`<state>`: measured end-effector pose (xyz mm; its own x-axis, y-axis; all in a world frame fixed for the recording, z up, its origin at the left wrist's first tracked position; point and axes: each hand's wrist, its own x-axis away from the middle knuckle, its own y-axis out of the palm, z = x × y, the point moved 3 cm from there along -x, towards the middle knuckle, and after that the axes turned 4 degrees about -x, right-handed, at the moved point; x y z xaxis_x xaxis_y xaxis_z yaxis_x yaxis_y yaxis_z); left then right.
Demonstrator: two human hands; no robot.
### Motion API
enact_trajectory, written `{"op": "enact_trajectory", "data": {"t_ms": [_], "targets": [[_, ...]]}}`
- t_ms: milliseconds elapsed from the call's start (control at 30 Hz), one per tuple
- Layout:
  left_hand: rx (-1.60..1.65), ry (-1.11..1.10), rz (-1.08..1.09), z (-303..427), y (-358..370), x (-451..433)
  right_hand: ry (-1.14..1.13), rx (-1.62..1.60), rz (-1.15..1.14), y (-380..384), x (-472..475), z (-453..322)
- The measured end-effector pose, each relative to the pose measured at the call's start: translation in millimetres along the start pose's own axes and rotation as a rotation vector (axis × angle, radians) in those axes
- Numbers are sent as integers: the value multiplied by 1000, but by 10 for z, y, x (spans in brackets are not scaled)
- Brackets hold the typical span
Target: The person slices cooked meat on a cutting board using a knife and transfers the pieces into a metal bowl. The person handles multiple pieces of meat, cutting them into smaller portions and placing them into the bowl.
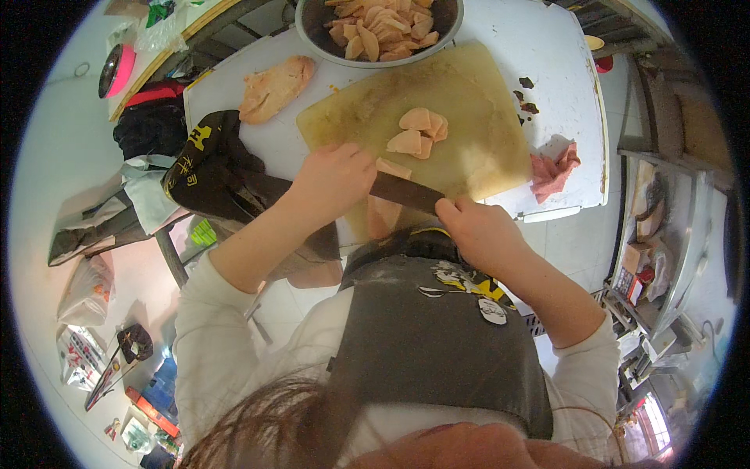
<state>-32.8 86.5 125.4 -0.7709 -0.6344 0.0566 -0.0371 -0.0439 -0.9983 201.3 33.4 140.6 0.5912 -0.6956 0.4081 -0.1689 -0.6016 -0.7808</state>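
A kitchen knife (407, 191) with a dark, broad blade lies across a peeled, pale orange tuber (384, 218) at the near edge of the cutting board (469, 76). My right hand (483, 231) grips the knife at its handle end. Curled over the blade's far end is my left hand (337, 179), its fingertips hidden, so whether they also touch the tuber is unclear. Several cut tuber chunks (419, 133) sit together on the board beyond the blade. Farther left, a larger peeled tuber (276, 89) rests directly on the white table (498, 23).
A metal bowl (304, 35) of cut pieces stands at the table's far side. A pink cloth (554, 173) lies right of the board, below dark scraps (527, 83). Black fabric with yellow print (205, 158) drapes over the left edge. Shelving (662, 234) stands at right.
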Motion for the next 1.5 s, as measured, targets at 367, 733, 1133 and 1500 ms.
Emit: {"op": "enact_trajectory", "data": {"t_ms": [367,733,1133,1500], "targets": [[45,30,33,-130,166,-80,-22,-50,11,58,-134,86],[207,-24,-172,-284,390,-72,-36,-81,-191,-17,-480,216],[154,-95,-210,-136,571,50,-55,8,-57,382,-469,241],[193,-621,610,871,558,95,105,-30,316,418,-19,507]]}}
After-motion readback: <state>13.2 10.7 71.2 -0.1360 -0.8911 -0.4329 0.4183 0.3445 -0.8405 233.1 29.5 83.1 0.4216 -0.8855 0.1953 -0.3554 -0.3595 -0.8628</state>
